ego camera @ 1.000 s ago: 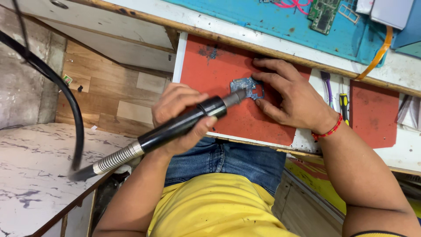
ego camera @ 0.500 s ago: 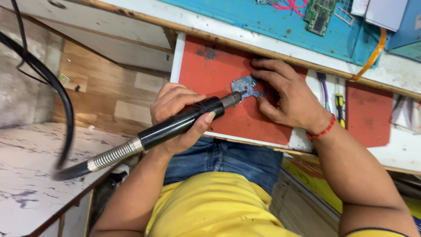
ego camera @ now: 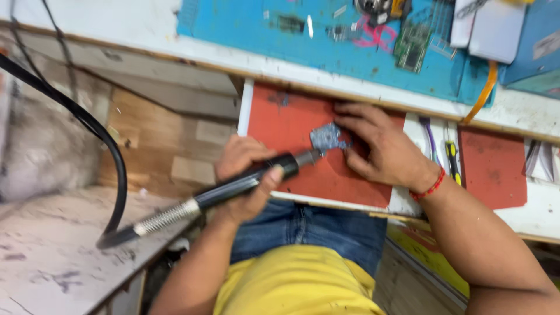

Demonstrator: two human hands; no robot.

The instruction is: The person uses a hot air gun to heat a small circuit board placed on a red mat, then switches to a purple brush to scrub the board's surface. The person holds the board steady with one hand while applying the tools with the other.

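A thick black cable (ego camera: 87,125) loops down to the left of the red mat (ego camera: 294,125) and joins the rotary handpiece (ego camera: 233,186). The left hand (ego camera: 245,175) is wrapped around the handpiece, just off the mat's near-left corner, its tip on a small grey metal piece (ego camera: 326,137) lying mid-mat. The right hand (ego camera: 382,149) rests on the mat's right part, fingers pressing the piece down. Right of the mat, screwdrivers (ego camera: 450,157) lie on the counter (ego camera: 542,213).

Left hand (ego camera: 248,175) has a black rotary handpiece (ego camera: 233,188) pressed to a small grey part (ego camera: 326,137), right hand (ego camera: 382,149) pinning it on the red mat (ego camera: 291,125).
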